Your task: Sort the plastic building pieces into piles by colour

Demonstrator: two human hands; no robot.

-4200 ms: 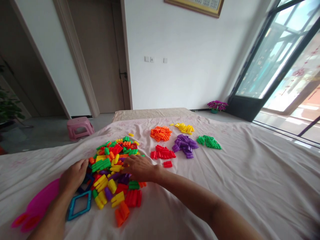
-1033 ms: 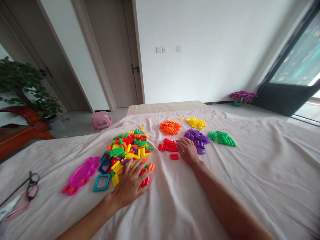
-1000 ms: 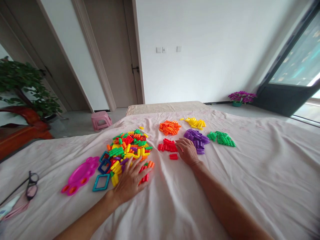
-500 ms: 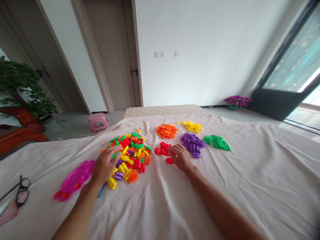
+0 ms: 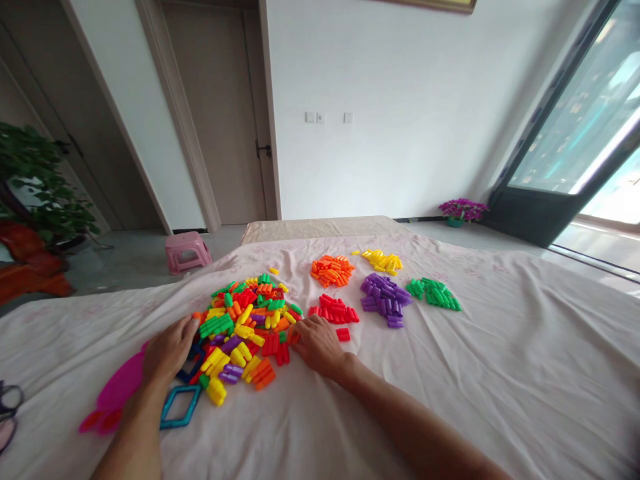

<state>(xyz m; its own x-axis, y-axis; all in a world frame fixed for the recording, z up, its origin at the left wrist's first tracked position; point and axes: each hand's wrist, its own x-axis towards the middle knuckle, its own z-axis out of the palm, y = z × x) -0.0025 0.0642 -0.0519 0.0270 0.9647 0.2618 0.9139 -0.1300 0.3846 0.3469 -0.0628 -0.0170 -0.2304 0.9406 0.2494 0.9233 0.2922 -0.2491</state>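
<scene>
A mixed heap of coloured plastic blocks (image 5: 245, 320) lies on a pale pink sheet (image 5: 450, 373). My left hand (image 5: 170, 347) rests at the heap's left edge, fingers loosely curled over blue frame pieces. My right hand (image 5: 317, 343) lies palm down at the heap's right edge, fingertips touching red blocks there. Sorted piles sit beyond: red (image 5: 334, 311), orange (image 5: 331, 270), yellow (image 5: 383, 260), purple (image 5: 384, 299), green (image 5: 434, 293). One loose red block (image 5: 343, 334) lies just right of my right hand.
A magenta plastic toy (image 5: 113, 395) and a teal diamond frame (image 5: 180, 407) lie by my left wrist. Glasses (image 5: 7, 407) sit at the far left edge. A pink stool (image 5: 187, 250), a potted plant (image 5: 35, 193) and purple flowers (image 5: 463, 210) stand on the floor beyond.
My right hand drew back from the red pile to the mixed heap's right edge. My left hand slid from the heap's front to its left edge. The view tilted a little.
</scene>
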